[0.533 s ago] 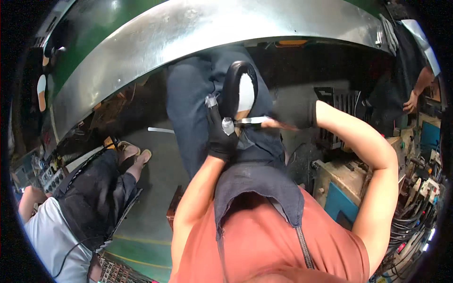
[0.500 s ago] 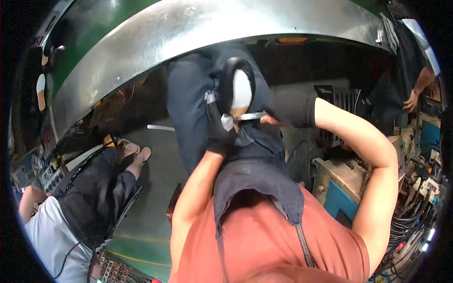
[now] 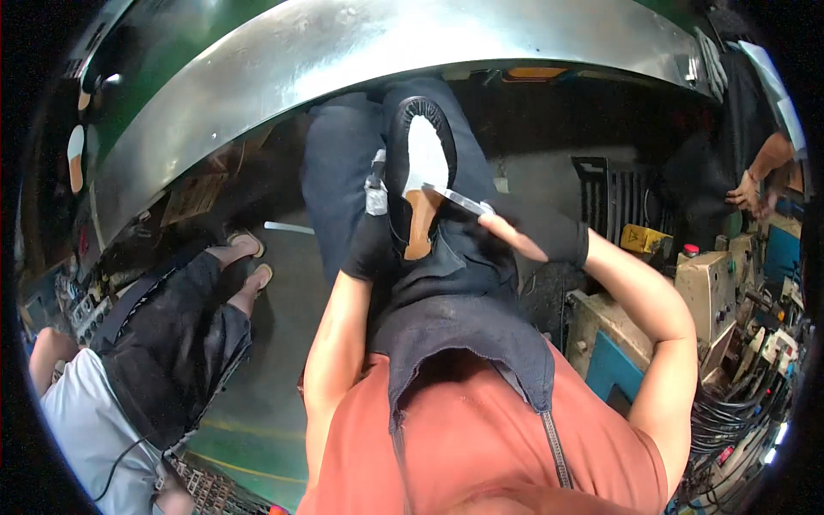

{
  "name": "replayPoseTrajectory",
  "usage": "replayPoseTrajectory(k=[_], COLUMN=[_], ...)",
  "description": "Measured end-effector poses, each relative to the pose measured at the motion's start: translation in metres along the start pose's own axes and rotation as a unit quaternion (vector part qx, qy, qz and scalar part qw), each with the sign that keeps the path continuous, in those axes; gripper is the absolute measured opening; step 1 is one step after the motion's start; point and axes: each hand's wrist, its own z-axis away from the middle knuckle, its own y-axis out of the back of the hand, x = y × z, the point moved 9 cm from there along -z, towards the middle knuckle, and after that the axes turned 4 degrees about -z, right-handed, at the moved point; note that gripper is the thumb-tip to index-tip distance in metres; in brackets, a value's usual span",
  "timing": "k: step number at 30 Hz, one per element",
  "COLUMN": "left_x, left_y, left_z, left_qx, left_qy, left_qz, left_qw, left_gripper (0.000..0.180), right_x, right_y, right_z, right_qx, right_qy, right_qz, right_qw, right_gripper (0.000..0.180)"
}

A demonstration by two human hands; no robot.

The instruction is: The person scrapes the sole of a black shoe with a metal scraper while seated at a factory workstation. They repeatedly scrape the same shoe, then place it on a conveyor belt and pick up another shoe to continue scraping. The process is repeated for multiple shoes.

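Over the dark cloth trousers (image 3: 336, 159), the right hand (image 3: 541, 232), in a black glove with bare fingertips, is clamped on a slim, flat blade (image 3: 468, 202) meeting the sole of a black shoe (image 3: 425, 154), while the left hand (image 3: 371, 236), its fingers taped, grips the shoe's left side. Pleats gather round the toe, framing a white forepart and tan strip. Ahead, a shiny metal table (image 3: 481, 30) crosses above the knees, with a person (image 3: 94, 421) in sandals leftward and a yellow box (image 3: 645, 241) beyond the right forearm.

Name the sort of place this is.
Probably a shoe workshop: a black shoe held bottom-up, a white-and-tan sole piece at far left, and a long metal worktop.
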Motion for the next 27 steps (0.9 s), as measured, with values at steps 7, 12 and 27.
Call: replayPoseTrajectory(k=[7,12,27], left_x=[0.005,0.038,0.029], left_y=[-0.037,-0.029,0.015], left_z=[0.012,0.021,0.033], left_qx=[-0.007,0.221,0.049], left_qy=[0.073,-0.195,-0.109], left_qz=[0.305,-0.263,-0.063], left_qw=[0.949,0.919,0.991], left_gripper=[0.046,0.060,0.030], right_x=[-0.054,-0.003,-0.075], right_y=[0.032,0.026,-0.040], right_z=[0.007,0.010,0.029], right_qx=[0.095,0.104,0.031], right_qy=[0.002,0.164,0.190], right_qz=[0.267,0.242,0.306], right_qw=[0.959,0.951,0.932], right_gripper=[0.038,0.033,0.042])
